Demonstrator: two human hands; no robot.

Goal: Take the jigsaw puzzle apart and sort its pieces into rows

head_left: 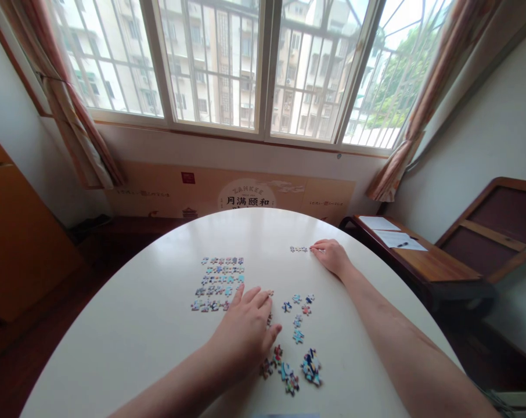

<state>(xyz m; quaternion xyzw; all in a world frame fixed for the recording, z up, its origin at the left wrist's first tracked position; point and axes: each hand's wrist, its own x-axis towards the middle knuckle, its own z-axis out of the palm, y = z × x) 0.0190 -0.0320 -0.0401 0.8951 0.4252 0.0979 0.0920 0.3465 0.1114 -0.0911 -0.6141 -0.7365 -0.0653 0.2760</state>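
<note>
My left hand (pixel 248 325) lies palm down with its fingers spread over the white table, partly covering some jigsaw pieces. One puzzle piece (pixel 270 293) peeks out at its fingertips. To its left are several rows of jigsaw pieces (pixel 222 280). Farther off, my right hand (pixel 331 257) has its fingertips closed on a puzzle piece at the right end of a short row of pieces (pixel 298 249); the fingers mostly hide that piece. Loose pieces (pixel 298 320) are scattered between my hands. Nearer me sit small heaps of pieces (pixel 311 367).
The round white table (pixel 128 325) has its curved edge towards the window. Beyond its right side stands a wooden chair or bench (pixel 413 255) with papers (pixel 397 240) and a pen on it. A printed cardboard panel (pixel 167 186) leans below the barred window.
</note>
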